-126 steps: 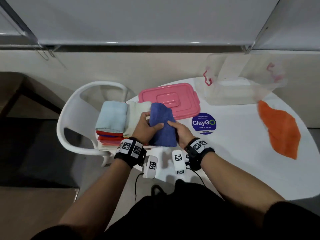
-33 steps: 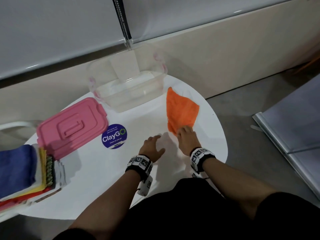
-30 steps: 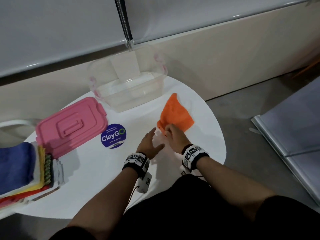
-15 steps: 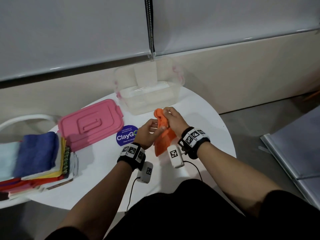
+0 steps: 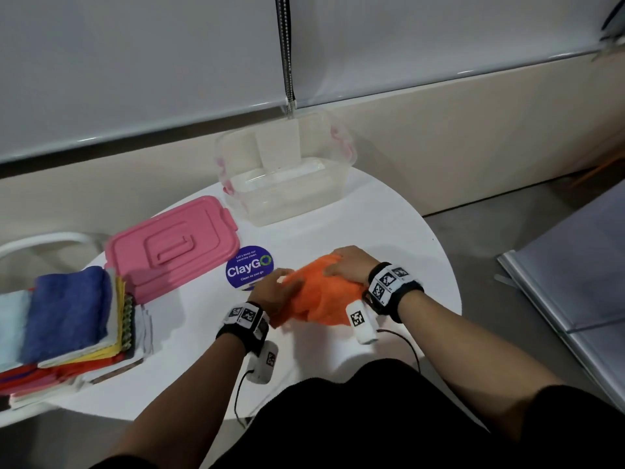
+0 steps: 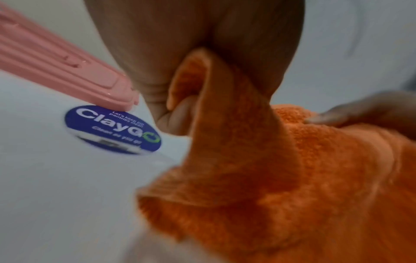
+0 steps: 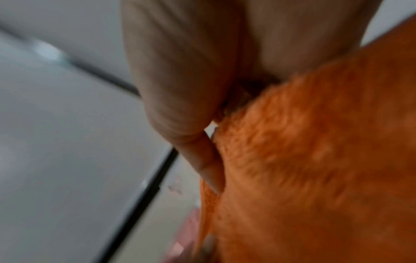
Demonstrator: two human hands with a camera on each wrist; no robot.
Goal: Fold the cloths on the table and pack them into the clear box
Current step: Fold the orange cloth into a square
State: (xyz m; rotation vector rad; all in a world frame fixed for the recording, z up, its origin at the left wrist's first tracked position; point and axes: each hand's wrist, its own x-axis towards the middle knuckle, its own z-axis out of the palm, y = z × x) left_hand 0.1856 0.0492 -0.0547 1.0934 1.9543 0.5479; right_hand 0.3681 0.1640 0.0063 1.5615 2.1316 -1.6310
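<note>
An orange cloth point(image 5: 321, 299) lies bunched on the white round table point(image 5: 389, 225), in front of the clear box point(image 5: 287, 194). My left hand point(image 5: 287, 282) pinches its left edge between thumb and fingers; in the left wrist view that edge point(image 6: 213, 106) stands up out of the pinch. My right hand point(image 5: 334, 265) lies over the cloth's far right part. In the right wrist view the cloth point(image 7: 315, 160) runs in between its thumb and palm. The clear box stands open with nothing in it.
A pink lid point(image 5: 172, 245) lies left of the box, and a round blue ClayGo sticker point(image 5: 249, 268) sits just left of my left hand. A stack of folded cloths point(image 5: 67, 326), blue on top, rests at the far left beside the white chair point(image 5: 37, 238).
The right hand dragged the orange cloth in from the table's right side and both hands lifted it. It now lies lower on the table, spread wider between the two hands.
</note>
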